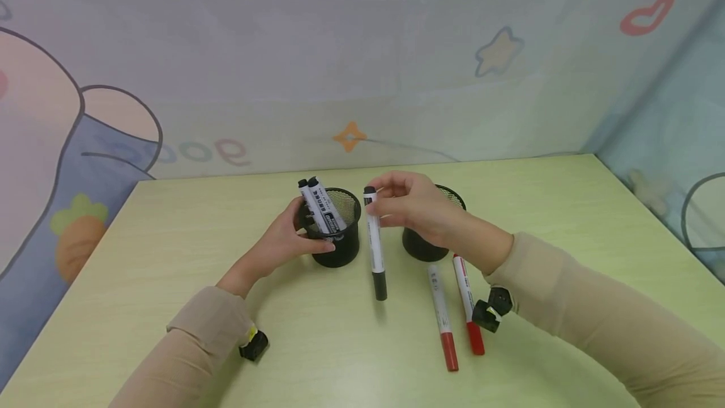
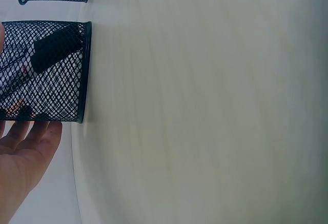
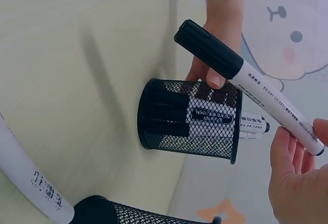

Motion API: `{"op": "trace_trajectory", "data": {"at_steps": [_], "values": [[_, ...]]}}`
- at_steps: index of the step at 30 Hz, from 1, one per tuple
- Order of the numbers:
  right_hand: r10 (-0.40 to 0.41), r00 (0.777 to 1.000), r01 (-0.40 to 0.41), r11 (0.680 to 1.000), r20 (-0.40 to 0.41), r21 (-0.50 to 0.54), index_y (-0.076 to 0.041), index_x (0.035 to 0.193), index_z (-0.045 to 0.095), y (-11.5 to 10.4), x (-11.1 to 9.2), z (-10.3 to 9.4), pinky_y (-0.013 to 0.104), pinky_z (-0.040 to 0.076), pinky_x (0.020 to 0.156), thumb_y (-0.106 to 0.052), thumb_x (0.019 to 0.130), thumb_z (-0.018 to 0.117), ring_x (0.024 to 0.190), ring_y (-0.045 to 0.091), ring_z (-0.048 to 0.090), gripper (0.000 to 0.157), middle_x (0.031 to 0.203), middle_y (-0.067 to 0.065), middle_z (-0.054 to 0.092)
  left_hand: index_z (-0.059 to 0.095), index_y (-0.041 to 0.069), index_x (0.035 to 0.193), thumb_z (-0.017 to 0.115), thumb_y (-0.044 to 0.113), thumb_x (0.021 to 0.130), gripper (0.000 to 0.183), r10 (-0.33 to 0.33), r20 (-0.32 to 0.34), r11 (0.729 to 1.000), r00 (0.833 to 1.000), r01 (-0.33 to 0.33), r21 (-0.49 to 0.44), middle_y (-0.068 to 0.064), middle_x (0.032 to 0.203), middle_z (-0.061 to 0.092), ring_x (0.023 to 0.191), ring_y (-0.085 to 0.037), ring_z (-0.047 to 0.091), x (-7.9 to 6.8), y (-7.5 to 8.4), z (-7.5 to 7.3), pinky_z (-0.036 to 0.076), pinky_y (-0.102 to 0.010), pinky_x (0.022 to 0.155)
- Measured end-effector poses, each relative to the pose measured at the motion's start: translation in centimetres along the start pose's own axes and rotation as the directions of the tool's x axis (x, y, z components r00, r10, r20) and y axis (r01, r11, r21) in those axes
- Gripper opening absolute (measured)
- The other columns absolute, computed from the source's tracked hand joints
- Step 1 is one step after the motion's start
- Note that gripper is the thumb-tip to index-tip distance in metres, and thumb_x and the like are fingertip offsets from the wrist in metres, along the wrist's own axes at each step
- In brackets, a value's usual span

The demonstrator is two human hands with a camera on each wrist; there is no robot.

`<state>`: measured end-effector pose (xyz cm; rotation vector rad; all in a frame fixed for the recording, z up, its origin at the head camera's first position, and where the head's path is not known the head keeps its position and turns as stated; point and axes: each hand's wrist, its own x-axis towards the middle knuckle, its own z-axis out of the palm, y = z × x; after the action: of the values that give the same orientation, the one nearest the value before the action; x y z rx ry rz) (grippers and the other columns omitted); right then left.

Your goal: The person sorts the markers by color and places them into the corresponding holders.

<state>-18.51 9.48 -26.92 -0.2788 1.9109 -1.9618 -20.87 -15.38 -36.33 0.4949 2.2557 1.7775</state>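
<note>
My left hand [image 1: 289,235] grips the left black mesh pen cup [image 1: 343,247], thumb across its front and fingers round the far side. Two white markers with black caps [image 1: 323,206] lean inside that cup, caps down as the right wrist view shows. Between the cups, my right hand [image 1: 416,203] pinches a third black-capped marker [image 1: 375,244] by its upper end, its cap pointing down above the table. In the right wrist view this marker [image 3: 277,106] slants across in front of the left cup [image 3: 205,149].
A second mesh cup [image 1: 421,247] stands at the right, partly behind my right hand and wrist. Two red-capped markers [image 1: 449,351] [image 1: 476,339] lie on the pale table [image 1: 317,345] in front of it. A patterned cloth [image 1: 283,68] hangs behind the table.
</note>
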Motion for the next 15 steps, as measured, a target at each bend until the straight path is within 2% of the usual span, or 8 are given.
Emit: {"op": "trace_trajectory", "data": {"at_steps": [15], "values": [[-0.025, 0.999, 0.025, 1.0, -0.03, -0.006, 0.004, 0.121, 0.049, -1.1, 0.9, -0.2, 0.039, 0.051, 0.082, 0.008, 0.084, 0.059, 0.078, 0.016, 0.061, 0.039, 0.088, 0.006, 0.056, 0.024, 0.013, 0.142, 0.083, 0.012, 0.07, 0.092, 0.001, -0.007, 1.0, 1.0, -0.001, 0.011, -0.01, 0.128, 0.047, 0.117, -0.025, 0.049, 0.1, 0.1, 0.0, 0.041, -0.042, 0.096]]}}
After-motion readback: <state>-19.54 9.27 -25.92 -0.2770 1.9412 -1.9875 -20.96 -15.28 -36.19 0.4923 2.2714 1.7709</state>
